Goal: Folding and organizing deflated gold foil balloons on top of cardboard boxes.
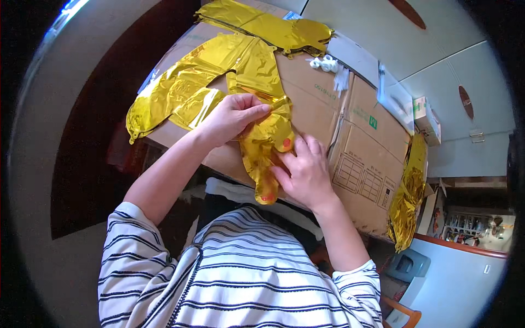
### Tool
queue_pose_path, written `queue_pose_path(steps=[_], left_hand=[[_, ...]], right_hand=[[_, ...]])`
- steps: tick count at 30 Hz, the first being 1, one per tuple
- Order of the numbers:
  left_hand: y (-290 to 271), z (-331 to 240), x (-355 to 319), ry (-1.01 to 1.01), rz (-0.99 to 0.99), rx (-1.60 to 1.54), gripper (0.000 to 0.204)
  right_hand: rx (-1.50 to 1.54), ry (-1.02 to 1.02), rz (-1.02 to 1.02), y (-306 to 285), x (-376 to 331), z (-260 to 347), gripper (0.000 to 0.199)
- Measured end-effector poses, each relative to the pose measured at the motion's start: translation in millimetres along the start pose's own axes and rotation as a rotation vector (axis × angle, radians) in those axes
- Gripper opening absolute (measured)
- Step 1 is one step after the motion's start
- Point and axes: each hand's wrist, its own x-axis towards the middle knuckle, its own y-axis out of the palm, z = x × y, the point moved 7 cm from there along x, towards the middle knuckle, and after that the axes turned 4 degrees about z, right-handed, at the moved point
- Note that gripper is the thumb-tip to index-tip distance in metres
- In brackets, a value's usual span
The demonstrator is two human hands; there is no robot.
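Far left on my feed there's a flat gold foil balloon [180, 87], wrinkly, spread over a big cardboard box [309, 101] with one end poking past the box's edge. Next along is the left hand [236, 116], closed up, thumb pressed against bent fingers with a bit of foil pinched in between. What it's got is the gold foil section with red marks [260, 158], bunched up at the near side of the box and drooping over the edge, red patches near two of its ends. Can't tell from here if that's one piece with the flat balloon. A second gold foil balloon [262, 24] lies behind, along the far side. Then the right hand [307, 172], half open, fingers loosely curled, thumb apart from forefinger, right up against the foil; I can't tell if it's actually gripping. Further over I see white rolls [326, 64], thin white strips [341, 80], a clear plastic packet [389, 98], crumpled gold foil [409, 191] draped over the box's right edge and, just beside that, a small carton [427, 121].
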Motion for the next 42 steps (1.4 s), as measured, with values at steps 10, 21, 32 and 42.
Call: queue_pose_path(steps=[10, 21, 32, 42], left_hand=[[-10, -12, -5, 0.121, -0.052, 0.275, 0.048], [20, -66, 51, -0.117, 0.206, 1.360, 0.066], [-96, -55, -21, 0.076, -0.251, 0.454, 0.043], [-87, -101, -12, -0.050, -0.340, 1.000, 0.068]], right_hand=[[0.260, 0.017, -0.061, 10, 17, -22, 0.039], [-0.130, 0.059, 0.307, 44, 45, -7, 0.046], [0.045, 0.100, 0.100, 40, 37, -21, 0.062], [-0.043, 0.037, 0.023, 30, 95, -56, 0.024]])
